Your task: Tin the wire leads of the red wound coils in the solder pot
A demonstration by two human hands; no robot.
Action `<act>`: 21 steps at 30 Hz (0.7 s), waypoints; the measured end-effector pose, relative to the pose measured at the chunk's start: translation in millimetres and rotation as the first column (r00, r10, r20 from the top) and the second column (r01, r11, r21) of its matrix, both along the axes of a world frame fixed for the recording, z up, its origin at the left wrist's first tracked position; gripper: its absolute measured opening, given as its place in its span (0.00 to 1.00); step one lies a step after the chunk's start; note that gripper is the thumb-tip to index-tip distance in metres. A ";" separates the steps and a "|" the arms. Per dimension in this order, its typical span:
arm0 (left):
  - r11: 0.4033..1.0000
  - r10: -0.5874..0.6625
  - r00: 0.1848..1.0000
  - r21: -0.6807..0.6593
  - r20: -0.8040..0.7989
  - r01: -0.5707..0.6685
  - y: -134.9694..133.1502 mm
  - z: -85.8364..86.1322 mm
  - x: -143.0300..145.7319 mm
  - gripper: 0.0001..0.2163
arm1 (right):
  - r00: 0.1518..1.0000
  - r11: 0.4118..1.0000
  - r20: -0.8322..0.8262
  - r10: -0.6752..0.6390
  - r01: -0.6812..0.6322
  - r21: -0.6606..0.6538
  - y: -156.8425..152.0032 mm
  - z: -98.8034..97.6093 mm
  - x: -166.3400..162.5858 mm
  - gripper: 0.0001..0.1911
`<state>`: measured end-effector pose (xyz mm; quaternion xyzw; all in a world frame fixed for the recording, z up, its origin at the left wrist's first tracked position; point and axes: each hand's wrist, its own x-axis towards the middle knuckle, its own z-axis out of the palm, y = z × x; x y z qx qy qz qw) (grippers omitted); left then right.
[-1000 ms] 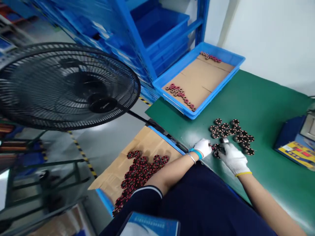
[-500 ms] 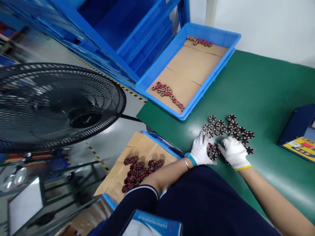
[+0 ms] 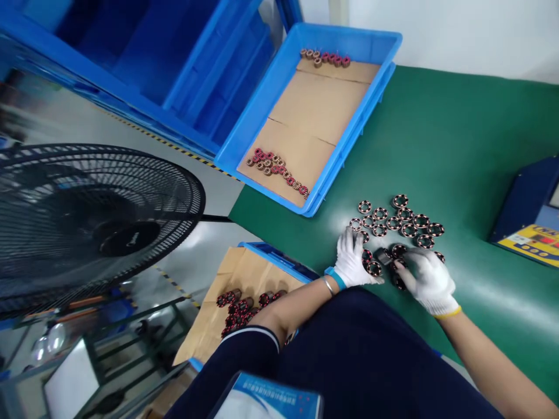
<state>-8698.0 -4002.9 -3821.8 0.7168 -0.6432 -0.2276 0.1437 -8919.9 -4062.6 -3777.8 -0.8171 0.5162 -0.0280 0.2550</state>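
1. I see the cluster of wound coil rings (image 3: 395, 220) lying flat on the green table mat (image 3: 454, 145), just beyond both gloved hands, at about 12 o'clock from them.
2. A few rings sit in the gap between the hands; one ring (image 3: 374, 268) touches the fingertips of my left hand (image 3: 353, 265), at its 3 o'clock.
3. My left hand lies palm down with fingers loosely spread on the mat, gripping nothing that I can make out.
4. My right hand (image 3: 430, 279) curls its fingers over rings at its 9 o'clock edge; whether it actually pinches one I cannot tell.
5. A small dark block (image 3: 384, 256) lies among the rings between the two hands.
6. At 11 o'clock from the cluster stands a blue tray (image 3: 279, 93) lined with cardboard, with red-wound rings (image 3: 275, 167) at its near end.
7. At 8 o'clock, below the table edge, a second cardboard-lined bin (image 3: 244, 279) holds more rings.
8. A black fan (image 3: 87, 215) stands far out at 9 o'clock.
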 end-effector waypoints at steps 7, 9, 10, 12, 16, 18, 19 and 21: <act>0.997 -0.012 1.000 0.083 0.029 0.009 -23.3 4.6 -2.2 0.73 | 0.917 0.933 -0.172 -0.360 0.357 -0.049 49.1 -17.3 -22.3 0.69; 0.998 0.015 0.999 0.063 0.030 -0.017 -38.6 5.7 -4.8 0.72 | 0.931 0.946 -0.171 -0.323 0.312 -0.087 33.8 -27.6 -12.3 0.69; 0.998 0.022 0.999 0.055 0.025 -0.023 -46.6 5.9 -5.3 0.72 | 0.935 0.949 -0.171 -0.310 0.296 -0.105 24.3 -31.3 -7.1 0.69; 0.999 0.015 1.000 0.045 0.006 -0.015 -63.0 5.3 -4.0 0.70 | 0.941 0.957 -0.187 -0.283 0.265 -0.114 5.2 -35.4 2.2 0.68; 0.999 -0.045 0.999 0.012 -0.020 0.045 -99.6 0.4 2.1 0.68 | 0.946 0.972 -0.226 -0.232 0.216 -0.096 -29.5 -34.3 14.4 0.65; 0.997 -0.072 0.997 -0.008 -0.030 0.072 -117.7 -0.3 3.5 0.67 | 0.947 0.973 -0.230 -0.225 0.209 -0.093 -45.5 -31.0 16.2 0.65; 0.997 -0.081 0.996 -0.016 -0.036 0.080 -124.4 1.4 3.9 0.67 | 0.948 0.973 -0.224 -0.227 0.211 -0.094 -52.0 -28.4 15.9 0.65; 0.998 -0.064 0.997 -0.022 -0.050 0.063 -127.1 10.9 6.4 0.66 | 0.942 0.962 -0.209 -0.261 0.236 -0.139 -59.8 -21.4 13.6 0.67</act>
